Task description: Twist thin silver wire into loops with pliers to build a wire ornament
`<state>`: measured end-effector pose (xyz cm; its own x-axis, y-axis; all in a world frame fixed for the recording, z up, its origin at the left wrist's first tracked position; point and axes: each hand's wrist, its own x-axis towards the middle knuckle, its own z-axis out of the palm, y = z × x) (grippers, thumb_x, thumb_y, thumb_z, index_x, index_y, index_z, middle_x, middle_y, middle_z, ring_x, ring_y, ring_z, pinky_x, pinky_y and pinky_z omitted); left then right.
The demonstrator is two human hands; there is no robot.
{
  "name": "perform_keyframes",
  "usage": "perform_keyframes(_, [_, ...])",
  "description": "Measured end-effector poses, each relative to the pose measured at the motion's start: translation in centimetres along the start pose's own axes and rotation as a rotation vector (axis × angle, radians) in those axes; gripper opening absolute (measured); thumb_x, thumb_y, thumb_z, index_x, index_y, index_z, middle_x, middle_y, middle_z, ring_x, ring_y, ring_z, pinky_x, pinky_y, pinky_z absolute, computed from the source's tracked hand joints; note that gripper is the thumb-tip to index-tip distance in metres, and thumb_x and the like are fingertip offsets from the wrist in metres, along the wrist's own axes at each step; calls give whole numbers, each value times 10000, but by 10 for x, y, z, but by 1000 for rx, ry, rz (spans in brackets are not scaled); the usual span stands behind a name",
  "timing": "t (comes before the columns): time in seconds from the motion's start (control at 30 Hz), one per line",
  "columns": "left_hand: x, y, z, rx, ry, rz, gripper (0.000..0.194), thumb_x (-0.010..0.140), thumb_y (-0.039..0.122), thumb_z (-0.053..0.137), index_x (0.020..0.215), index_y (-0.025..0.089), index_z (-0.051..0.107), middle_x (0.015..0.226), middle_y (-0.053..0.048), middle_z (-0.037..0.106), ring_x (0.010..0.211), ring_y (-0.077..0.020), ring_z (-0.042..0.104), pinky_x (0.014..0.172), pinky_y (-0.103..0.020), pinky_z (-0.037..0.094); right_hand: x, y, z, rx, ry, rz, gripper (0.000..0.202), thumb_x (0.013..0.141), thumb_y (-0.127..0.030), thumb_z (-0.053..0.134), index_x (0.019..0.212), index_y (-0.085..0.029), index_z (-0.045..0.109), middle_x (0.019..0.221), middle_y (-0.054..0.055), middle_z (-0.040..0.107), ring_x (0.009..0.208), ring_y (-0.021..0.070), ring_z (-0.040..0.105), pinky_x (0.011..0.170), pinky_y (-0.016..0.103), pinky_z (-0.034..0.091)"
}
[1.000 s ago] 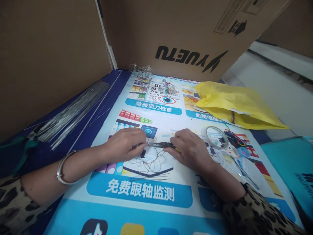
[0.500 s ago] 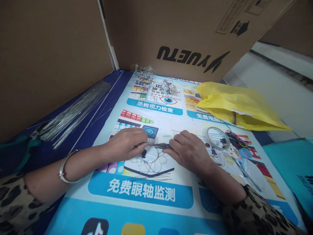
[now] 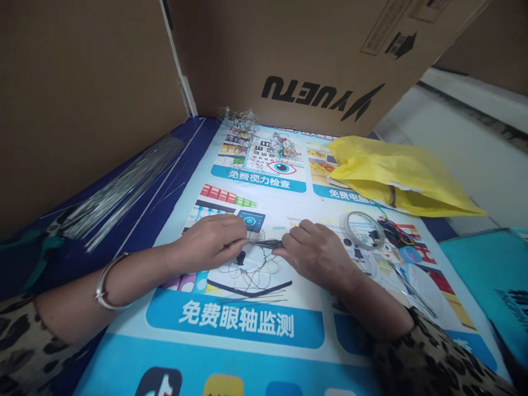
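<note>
My left hand (image 3: 220,239) is closed in a pinch, with a thin metal wire (image 3: 251,242) at its fingertips. Opposite it, my right hand (image 3: 315,250) grips a dark, tapered metal tool (image 3: 269,243). Its narrow tip points left and meets the wire; my fist hides the rest, so its exact kind is unclear. Just below both hands lies a flower-like shape of looped wire (image 3: 258,275) on the printed poster sheet (image 3: 272,209). Several short straight wires (image 3: 264,300) rest beneath that shape.
Cardboard walls (image 3: 247,49) close off the back and left. A bundle of straight wires (image 3: 127,187) and teal-handled pliers (image 3: 49,236) lie left. Tangled wire pieces (image 3: 239,118) sit at the back. A yellow bag (image 3: 396,170), a tape roll (image 3: 363,231) and coloured cords (image 3: 396,234) are right.
My hands stay almost in place. The tapered tool has turned slightly and its sides look closer together. The whole view has shifted a little.
</note>
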<state>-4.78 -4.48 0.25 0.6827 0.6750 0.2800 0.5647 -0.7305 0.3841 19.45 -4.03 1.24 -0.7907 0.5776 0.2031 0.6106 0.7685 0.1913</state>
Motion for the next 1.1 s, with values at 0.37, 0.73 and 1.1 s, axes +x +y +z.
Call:
perform_keyframes(0.37, [1,2,-2,-16,-8,-2,184,851,174,394,711,156,512,696,-27,523,672,-134,466,605,-256,370,-1,-2,1,5,3,50,308,861,-427,454,723,-182,579,694,41,573,714,164,424,602,288,247])
perform_keyframes(0.73, [2,2,-3,-9,-12,-10,204,860,186,373,717,159,516,693,-30,532,669,-136,479,596,-255,381,-2,-2,1,-5,-2,6,335,897,-402,387,719,-180,564,680,43,570,685,159,419,573,292,235])
perform_keyframes(1.1, [2,3,-3,-14,-9,-23,182,858,189,383,751,157,526,709,-35,542,681,-138,479,609,-258,386,-2,-3,2,-22,-17,57,312,876,-420,426,731,-179,561,712,51,573,711,165,426,575,289,226])
